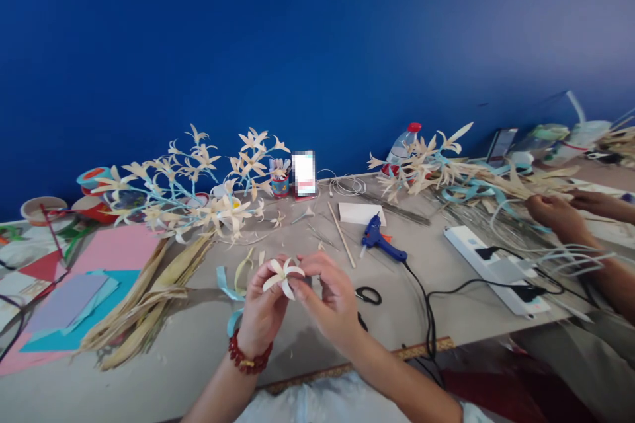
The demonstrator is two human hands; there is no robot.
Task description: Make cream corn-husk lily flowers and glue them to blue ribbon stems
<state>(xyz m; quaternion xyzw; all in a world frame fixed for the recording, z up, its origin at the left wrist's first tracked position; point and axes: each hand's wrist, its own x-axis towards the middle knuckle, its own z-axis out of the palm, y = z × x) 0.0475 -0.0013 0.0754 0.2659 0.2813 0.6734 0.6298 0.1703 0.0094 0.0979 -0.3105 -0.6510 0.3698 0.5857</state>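
A pale cream flower with several narrow petals point(284, 275), seemingly of dried husk, is held up over the table's near side. My left hand point(262, 314) is closed around its base from below, with a red bead bracelet on that wrist. The thumb and fingers of my right hand point(330, 297) pinch a petal on the flower's right side. Behind my left hand lie a light blue ribbon point(227, 284) and loose husk strips. Black scissor handles point(370, 295) show just right of my right hand. The flower's underside is hidden by my fingers.
A blue glue gun point(380, 238) lies right of centre, its cord trailing forward. Beyond it sits a white power strip point(496, 271). Dried husks point(159, 297) and coloured paper point(116, 248) lie left. Flower branches point(198, 172) stand behind. Another person's hands point(560, 218) work at right.
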